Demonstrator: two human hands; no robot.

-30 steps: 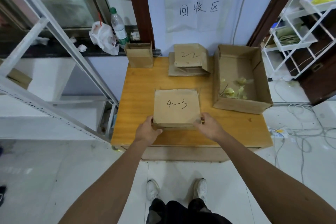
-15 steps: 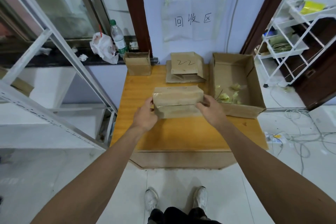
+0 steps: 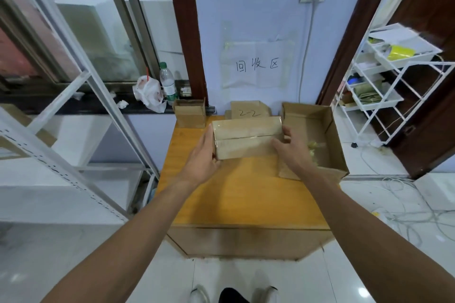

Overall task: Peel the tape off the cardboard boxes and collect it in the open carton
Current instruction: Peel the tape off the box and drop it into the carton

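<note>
While both hands hold the box [image 3: 246, 139] up off the surface [image 3: 246, 194], clear tape [image 3: 246, 133] covers its seam w/ no edge lifted, so peeling on this one hasn't begun, I'd say. L hand [image 3: 204, 152] has its fingers clamped on the left end; R hand [image 3: 291, 147] grips the right end, thumb on the front. Carton [image 3: 331, 128] sits open at right w/ a few tape scraps [image 3: 314, 149] inside, so some is done. Flat stack marked 2-2 [image 3: 248, 111] at back looks finished; small box [image 3: 189, 113]: can't tell.
</note>
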